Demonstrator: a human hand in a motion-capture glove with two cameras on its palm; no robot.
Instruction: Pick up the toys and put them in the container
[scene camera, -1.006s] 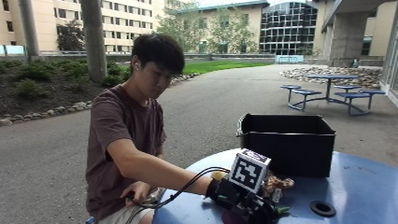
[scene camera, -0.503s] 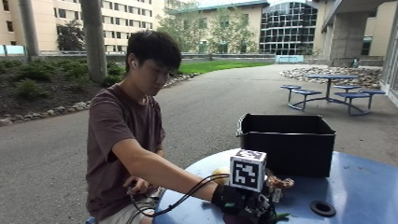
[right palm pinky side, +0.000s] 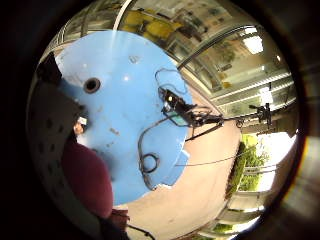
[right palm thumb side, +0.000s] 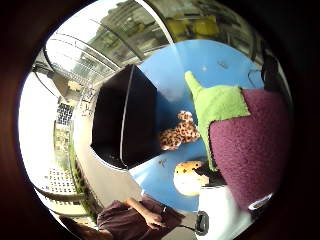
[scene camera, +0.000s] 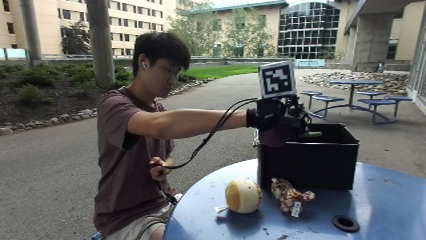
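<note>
Item in hand: one plush eggplant toy, purple fleece body with a green felt cap tapering to a stalk, which we hold in the gloved right hand with fingers curled round it, raised over the near rim of the container. The container is a black, square, rigid-walled bin, open at the top, standing on the round blue table, whose painted surface looks smooth and lightly scuffed. Step in hand, as we judge it: the drop. To do it well we carry the plush past the rim until it hangs over the middle of the opening, lower it a little, then let go so that the soft body falls inside rather than catching on the wall. Still to collect, lying on the table just in front of the container: one leopard-print plush animal, spotted tan and brown, limp, with a paper tag; and one round cream-yellow plush ball, just beside it. Both look soft and light, easy to squeeze and lift.
</note>
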